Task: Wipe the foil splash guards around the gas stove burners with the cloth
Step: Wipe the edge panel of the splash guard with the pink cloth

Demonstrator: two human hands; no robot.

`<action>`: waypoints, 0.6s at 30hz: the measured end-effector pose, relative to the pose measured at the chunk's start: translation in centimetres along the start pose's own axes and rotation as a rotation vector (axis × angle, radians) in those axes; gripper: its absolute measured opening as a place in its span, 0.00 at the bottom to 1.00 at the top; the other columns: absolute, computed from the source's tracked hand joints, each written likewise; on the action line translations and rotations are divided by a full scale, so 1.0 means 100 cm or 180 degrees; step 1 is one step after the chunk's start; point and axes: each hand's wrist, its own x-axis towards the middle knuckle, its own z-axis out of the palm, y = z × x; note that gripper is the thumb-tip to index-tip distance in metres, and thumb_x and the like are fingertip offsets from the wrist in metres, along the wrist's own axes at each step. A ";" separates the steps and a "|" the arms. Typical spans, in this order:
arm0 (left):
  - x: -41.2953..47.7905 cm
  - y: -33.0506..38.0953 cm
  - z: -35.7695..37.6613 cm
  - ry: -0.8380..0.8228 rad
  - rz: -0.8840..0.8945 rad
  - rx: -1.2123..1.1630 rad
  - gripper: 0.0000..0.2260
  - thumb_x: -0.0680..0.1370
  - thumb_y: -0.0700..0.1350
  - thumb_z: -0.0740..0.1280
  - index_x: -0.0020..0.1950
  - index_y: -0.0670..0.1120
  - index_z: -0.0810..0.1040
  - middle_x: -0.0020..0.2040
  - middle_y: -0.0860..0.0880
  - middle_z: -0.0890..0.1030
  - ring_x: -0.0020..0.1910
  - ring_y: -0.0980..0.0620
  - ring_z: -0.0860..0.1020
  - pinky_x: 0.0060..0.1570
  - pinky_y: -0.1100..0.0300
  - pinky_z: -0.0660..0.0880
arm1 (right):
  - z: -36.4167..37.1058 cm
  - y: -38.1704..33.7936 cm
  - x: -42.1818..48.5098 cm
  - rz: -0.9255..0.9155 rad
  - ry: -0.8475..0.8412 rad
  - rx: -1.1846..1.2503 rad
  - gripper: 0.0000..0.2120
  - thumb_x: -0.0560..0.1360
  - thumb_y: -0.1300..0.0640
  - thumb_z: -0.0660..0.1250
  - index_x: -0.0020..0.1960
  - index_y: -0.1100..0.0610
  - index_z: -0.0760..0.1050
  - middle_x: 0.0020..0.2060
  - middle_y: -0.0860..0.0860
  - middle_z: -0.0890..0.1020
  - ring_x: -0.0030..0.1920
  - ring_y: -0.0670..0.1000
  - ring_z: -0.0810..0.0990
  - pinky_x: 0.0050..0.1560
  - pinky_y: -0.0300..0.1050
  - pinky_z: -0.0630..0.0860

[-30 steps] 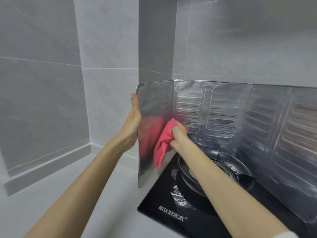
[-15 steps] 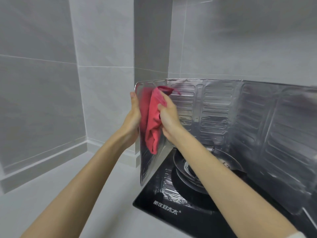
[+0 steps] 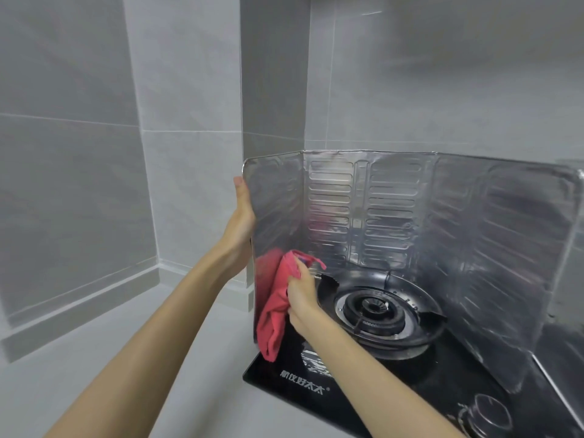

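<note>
A silver foil splash guard (image 3: 395,210) stands folded in panels around a gas burner (image 3: 374,311) on a black glass stove (image 3: 316,390). My left hand (image 3: 241,216) holds the outer edge of the guard's left panel, thumb pointing up along it. My right hand (image 3: 300,294) grips a bunched pink-red cloth (image 3: 273,311) and presses it against the lower inside of that left panel. The cloth hangs down past the panel's bottom edge. My left fingers are hidden behind the foil.
Grey tiled walls (image 3: 79,153) meet in a corner behind the guard. A pale grey countertop (image 3: 94,358) stretches left of the stove. A round stove knob (image 3: 488,415) sits at the lower right. More foil runs along the stove's right side.
My right hand swept the cloth up to the top of the left panel and has now come back down to its lower part. My left hand kept its hold on the panel edge.
</note>
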 end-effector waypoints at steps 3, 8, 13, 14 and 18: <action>0.001 0.000 0.002 0.0118 -0.0024 0.0121 0.48 0.60 0.80 0.47 0.70 0.54 0.71 0.67 0.51 0.75 0.66 0.50 0.73 0.70 0.48 0.65 | -0.003 -0.001 -0.004 0.0237 0.0021 0.0420 0.21 0.80 0.69 0.48 0.70 0.57 0.67 0.62 0.58 0.75 0.52 0.55 0.76 0.52 0.45 0.75; -0.009 -0.001 0.003 0.0056 0.0238 0.0653 0.47 0.64 0.79 0.44 0.72 0.52 0.68 0.69 0.52 0.73 0.69 0.52 0.69 0.72 0.49 0.63 | -0.015 -0.013 0.004 0.0256 -0.0058 0.0284 0.23 0.79 0.71 0.50 0.71 0.57 0.64 0.58 0.55 0.73 0.45 0.52 0.75 0.49 0.52 0.76; -0.020 -0.010 0.003 0.0013 0.0705 0.1004 0.25 0.80 0.60 0.50 0.74 0.50 0.64 0.70 0.54 0.71 0.69 0.55 0.68 0.73 0.47 0.59 | -0.036 -0.049 0.000 -0.0043 0.0041 0.0048 0.22 0.79 0.70 0.51 0.69 0.55 0.67 0.39 0.49 0.71 0.31 0.44 0.71 0.21 0.33 0.71; -0.022 -0.012 0.002 -0.0009 0.0728 0.1012 0.22 0.81 0.57 0.52 0.73 0.51 0.66 0.68 0.55 0.72 0.67 0.56 0.69 0.72 0.50 0.62 | -0.040 -0.057 -0.002 -0.0085 0.0136 0.0100 0.23 0.79 0.71 0.50 0.68 0.54 0.68 0.36 0.50 0.70 0.27 0.43 0.67 0.21 0.33 0.66; -0.022 -0.025 -0.008 -0.0083 0.0662 0.1144 0.19 0.82 0.53 0.56 0.71 0.50 0.68 0.67 0.55 0.74 0.66 0.54 0.72 0.69 0.52 0.67 | -0.058 -0.087 -0.009 -0.0371 0.0253 0.0034 0.29 0.77 0.73 0.48 0.71 0.51 0.67 0.49 0.58 0.79 0.27 0.44 0.59 0.26 0.35 0.58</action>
